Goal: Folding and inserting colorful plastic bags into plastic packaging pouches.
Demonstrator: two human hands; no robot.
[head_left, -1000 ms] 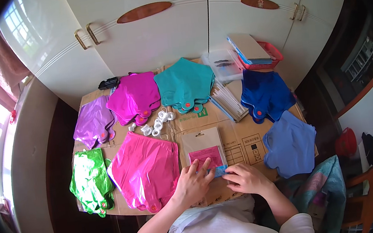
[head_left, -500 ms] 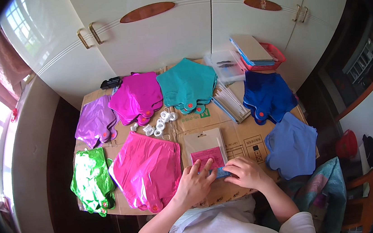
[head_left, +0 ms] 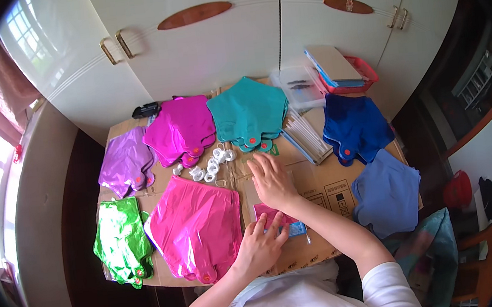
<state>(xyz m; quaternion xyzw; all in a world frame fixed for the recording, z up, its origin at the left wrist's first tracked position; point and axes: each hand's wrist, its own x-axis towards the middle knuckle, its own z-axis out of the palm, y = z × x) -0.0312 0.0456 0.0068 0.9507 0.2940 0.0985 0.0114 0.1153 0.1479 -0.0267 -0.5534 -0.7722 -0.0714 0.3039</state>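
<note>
A clear plastic packet holding a folded pink foil piece and a blue strip lies flat in front of me on the cardboard. My left hand rests on its lower part with fingers stretched over the pink foil. Farther up, my right hand lies palm down over the top end of the packet, fingers extended, hiding most of that end. Neither hand grips anything. Left of the packet is a stack of flat pink foil balloons, and several white ribbon rolls lie beyond it.
Flat foil balloons surround the work area: green, lilac, magenta, teal, dark blue, light blue. White sticks lie behind; a red basket stands at the back right, before white cabinets.
My right hand has left the packet's lower right edge and moved up and left to its top end. The left hand stays on the lower part, its fingers slightly lower.
</note>
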